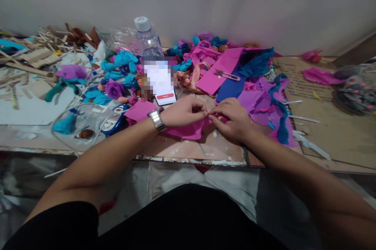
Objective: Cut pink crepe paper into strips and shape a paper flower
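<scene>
My left hand (188, 112), with a metal watch (157, 119) on its wrist, pinches the edge of a pink crepe paper piece (188, 131). Fingertip to fingertip with it, my right hand (232, 118) is closed on the same pink paper. The paper spreads out under my left hand, just above the table's front part. Behind my hands lie a pink strip of crepe paper (213, 77), a dark blue piece (230, 88) and small thread snips (227, 75) with pink handles. Fingers partly hide what is pinched.
A phone (167, 99) leans amid paper flowers, a water bottle (148, 42) behind it. Wood scraps (38, 56) and green-handled pliers (55, 91) lie left. Purple crepe paper (255, 105), a white plastic knife (313, 146) and cardboard (329, 124) lie right. A wall stands behind.
</scene>
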The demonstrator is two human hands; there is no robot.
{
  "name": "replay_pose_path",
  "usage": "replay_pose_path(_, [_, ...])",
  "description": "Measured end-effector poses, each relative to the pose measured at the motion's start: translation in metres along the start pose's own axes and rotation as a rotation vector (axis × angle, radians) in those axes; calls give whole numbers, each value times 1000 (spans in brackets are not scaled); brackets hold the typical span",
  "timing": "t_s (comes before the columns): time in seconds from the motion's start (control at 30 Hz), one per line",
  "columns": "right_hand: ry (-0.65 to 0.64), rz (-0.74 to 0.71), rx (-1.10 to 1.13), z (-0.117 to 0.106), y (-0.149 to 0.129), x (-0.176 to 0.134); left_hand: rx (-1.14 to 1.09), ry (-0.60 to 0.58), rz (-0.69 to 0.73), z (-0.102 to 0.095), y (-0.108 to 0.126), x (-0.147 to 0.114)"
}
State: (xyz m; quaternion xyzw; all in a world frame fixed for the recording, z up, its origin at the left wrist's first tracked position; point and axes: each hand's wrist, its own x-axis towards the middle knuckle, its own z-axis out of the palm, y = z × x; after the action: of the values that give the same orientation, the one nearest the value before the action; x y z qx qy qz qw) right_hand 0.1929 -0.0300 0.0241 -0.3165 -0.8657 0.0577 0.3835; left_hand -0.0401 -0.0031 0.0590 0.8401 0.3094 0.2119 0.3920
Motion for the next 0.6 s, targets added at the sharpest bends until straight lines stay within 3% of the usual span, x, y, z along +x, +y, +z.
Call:
replay_pose_path(0.4, [-7, 62, 60, 3, 4, -1, 537, 182, 149, 12, 2, -4])
replay_pose_path(0.6, [-33, 79, 100, 2, 3, -1, 646, 212, 180, 15, -1, -5])
